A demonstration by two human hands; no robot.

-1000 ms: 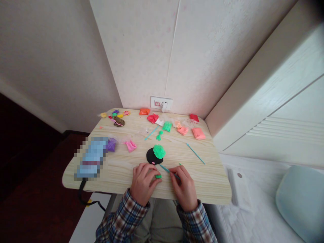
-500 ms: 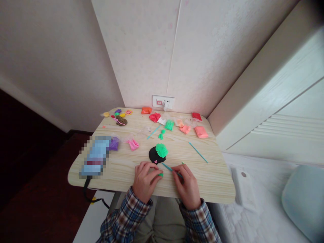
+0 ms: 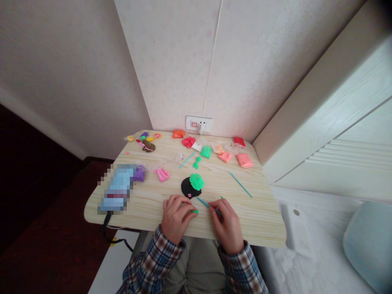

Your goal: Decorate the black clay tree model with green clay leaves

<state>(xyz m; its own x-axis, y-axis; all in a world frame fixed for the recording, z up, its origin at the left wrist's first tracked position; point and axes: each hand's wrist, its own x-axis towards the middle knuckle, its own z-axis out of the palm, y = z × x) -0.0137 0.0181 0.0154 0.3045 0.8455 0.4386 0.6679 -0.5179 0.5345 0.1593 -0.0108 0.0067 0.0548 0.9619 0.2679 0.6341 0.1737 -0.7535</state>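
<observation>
Near the front of the wooden table, my left hand [image 3: 175,216] pinches a small piece of green clay [image 3: 195,212] between thumb and fingers. My right hand [image 3: 226,222] is closed on a teal modelling tool [image 3: 204,202], whose tip points up and left. Just beyond both hands lies a flat black clay shape [image 3: 186,188] with a tiny pink flower [image 3: 189,195] on its near edge. A ruffled green clay piece [image 3: 197,182] rests on its upper right part. A sliver of green shows by my right index finger.
Along the back lie bags of clay, among them green [image 3: 206,152], red [image 3: 188,142] and pink [image 3: 244,160]. Teal sticks [image 3: 240,185] lie right and behind. At left are a pink clay bag [image 3: 162,174], a blurred-out phone-like object [image 3: 118,188] and a brown clay piece [image 3: 148,146].
The whole view has shifted slightly. My hands keep nearly the same pose, with the green clay piece showing a little more at my left fingertips.
</observation>
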